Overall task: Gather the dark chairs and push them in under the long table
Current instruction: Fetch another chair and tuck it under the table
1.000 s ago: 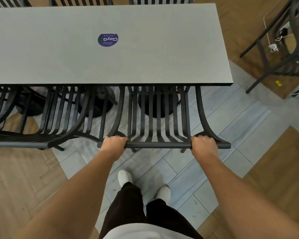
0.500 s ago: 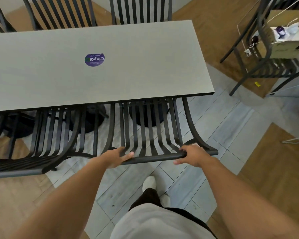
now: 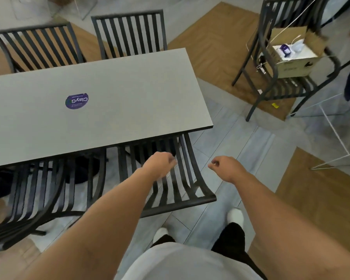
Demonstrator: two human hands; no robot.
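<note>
**Both hands free above a tucked-in chair**

Nearest, two bare forearms reach out over the person's white shirt, dark trousers and white shoes [image 3: 235, 216]. Neither hand grips anything: the left hand [image 3: 160, 166] hangs above the slats of the near slatted chair [image 3: 182, 196] with its fingers curled loosely downward, perhaps brushing them, though motion blur hides that. The right hand [image 3: 226, 168] floats over grey floor tiles just right of that chair, fingers half curled and holding nothing. This chair's seat is under the long table [image 3: 129, 93], its curved back and top rail sticking out toward the person. Just to its left a second dark chair [image 3: 34, 199] is tucked in likewise. A purple round sticker [image 3: 76, 101] lies on the grey tabletop. Beyond the far edge stand two more slatted chairs [image 3: 129, 31]. Well apart at upper right, another dark chair [image 3: 277, 85] carries an open cardboard box [image 3: 293, 59].
</note>
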